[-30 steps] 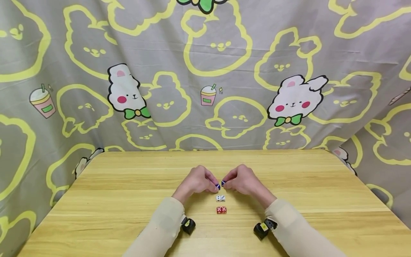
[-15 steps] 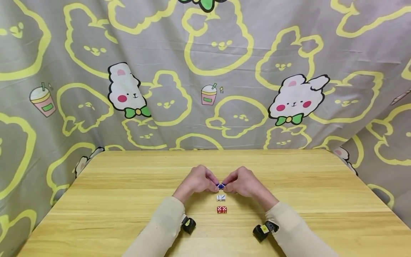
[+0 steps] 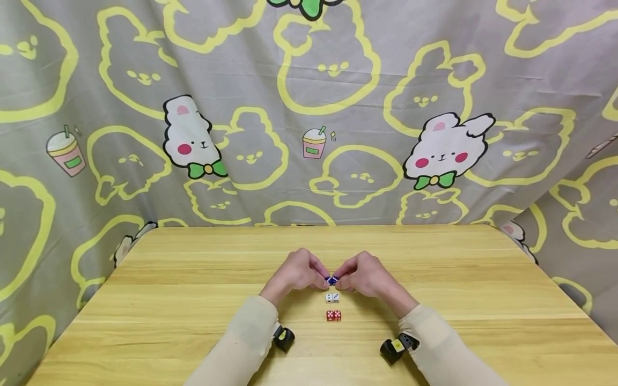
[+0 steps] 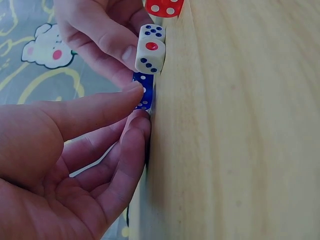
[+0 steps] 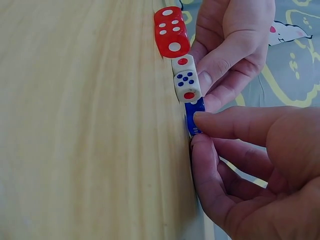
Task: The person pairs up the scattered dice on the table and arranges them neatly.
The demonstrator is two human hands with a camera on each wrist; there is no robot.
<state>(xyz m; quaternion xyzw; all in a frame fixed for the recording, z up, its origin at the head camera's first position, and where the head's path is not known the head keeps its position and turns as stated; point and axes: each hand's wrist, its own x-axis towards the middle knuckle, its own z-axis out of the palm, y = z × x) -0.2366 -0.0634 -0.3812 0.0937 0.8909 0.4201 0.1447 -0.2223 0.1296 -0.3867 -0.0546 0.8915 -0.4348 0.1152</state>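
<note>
Between thumb and fingers my left hand (image 3: 304,269) pinches a blue die (image 4: 146,97). My right hand (image 3: 362,273) grips a second blue die (image 5: 192,117) the same way, from the right. The two blue dice meet side by side on the table, their outer faces covered by fingertips. Just nearer to me lies a pair of white dice (image 3: 332,298), side by side, with blue and red pips. Nearer still is a pair of red dice (image 3: 333,316) with white pips. Together the pairs form a short column at the table's middle.
The wooden table (image 3: 193,300) reaches back to a grey curtain (image 3: 251,80) printed with yellow outlines and white rabbits. Each wrist wears a black camera, the left camera (image 3: 284,339) and the right camera (image 3: 393,349), close above the tabletop.
The right hand has brought its blue die slightly nearer and leftward, closing the gap to the left hand's blue die. White and red dice have stayed in place.
</note>
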